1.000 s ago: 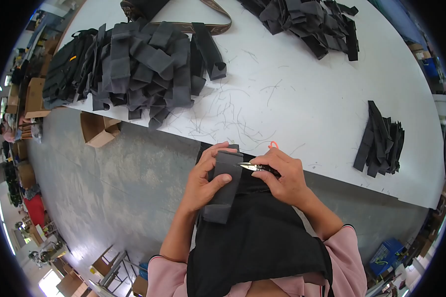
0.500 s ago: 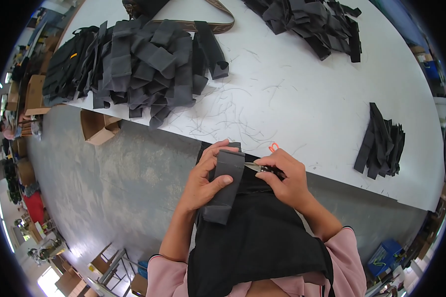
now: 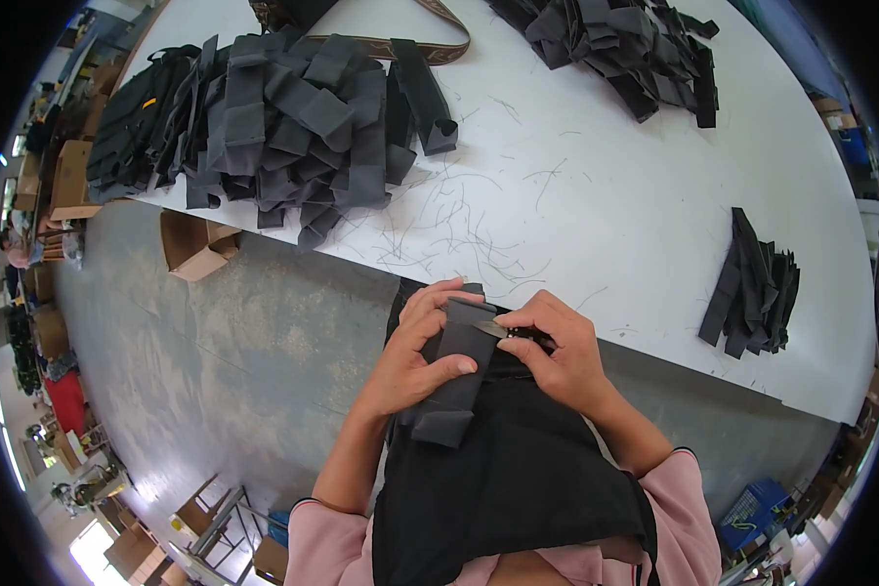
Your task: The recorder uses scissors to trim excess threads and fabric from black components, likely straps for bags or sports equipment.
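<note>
My left hand (image 3: 425, 354) is closed around a folded dark grey fabric strip (image 3: 467, 342), thumb on its face and fingers along the far end. The strip's near end hangs over my black apron (image 3: 518, 469). In my right hand (image 3: 562, 352) is a pair of small thread snips (image 3: 493, 328) with pointed metal blades and a dark handle, mostly hidden by the fingers. The blades lie across the strip's right edge, near its far end. Both hands are just in front of the table's near edge.
On the white table (image 3: 596, 215) lie loose thread ends (image 3: 459, 220), a large heap of dark strips (image 3: 303, 127) at left, another (image 3: 625, 49) at the far side and a small bundle (image 3: 752, 293) at right. A black backpack (image 3: 132, 137) lies far left; an open cardboard box (image 3: 197, 246) stands below the edge.
The snips' blades have moved from beside the strip to over its edge. My left hand and the strip have shifted slightly right. An orange looped thing beyond my right hand is out of sight now.
</note>
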A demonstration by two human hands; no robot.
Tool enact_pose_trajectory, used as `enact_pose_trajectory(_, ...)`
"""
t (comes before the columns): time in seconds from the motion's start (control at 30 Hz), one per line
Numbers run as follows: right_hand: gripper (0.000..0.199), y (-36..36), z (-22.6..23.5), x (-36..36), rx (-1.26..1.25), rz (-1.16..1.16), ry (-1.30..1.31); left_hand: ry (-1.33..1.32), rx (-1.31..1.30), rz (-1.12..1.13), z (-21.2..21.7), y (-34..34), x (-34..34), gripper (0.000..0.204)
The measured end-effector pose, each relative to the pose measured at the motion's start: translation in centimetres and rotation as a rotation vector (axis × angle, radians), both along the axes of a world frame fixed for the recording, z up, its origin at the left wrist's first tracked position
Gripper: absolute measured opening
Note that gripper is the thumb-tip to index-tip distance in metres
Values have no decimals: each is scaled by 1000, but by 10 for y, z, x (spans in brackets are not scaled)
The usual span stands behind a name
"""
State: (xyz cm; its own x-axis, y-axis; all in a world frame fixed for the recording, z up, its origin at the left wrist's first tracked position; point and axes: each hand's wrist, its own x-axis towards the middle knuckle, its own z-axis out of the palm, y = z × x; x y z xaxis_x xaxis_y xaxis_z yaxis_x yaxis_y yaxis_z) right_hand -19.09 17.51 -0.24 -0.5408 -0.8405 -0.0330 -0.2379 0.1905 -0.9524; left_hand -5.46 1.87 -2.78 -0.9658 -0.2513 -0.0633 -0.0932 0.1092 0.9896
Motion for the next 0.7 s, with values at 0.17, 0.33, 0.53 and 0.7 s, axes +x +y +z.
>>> enact_pose_trajectory(0.17,22,-6,1,4,13,9,5,2,-1,-1,-1,0,0,45)
enact_pose_trajectory(0.33,20,-4,-6,6,-4,-53,-28,-16,-19,3,0,1,0,47)
enact_pose_trajectory(0.53,20,-11,-5,4,13,-17,-70,-22,-100,0,1,1,-1,48)
enact_pose_trajectory(0.7,14,-21,-9,0,3,25,33,-27,-141,40,1,4,-3,39)
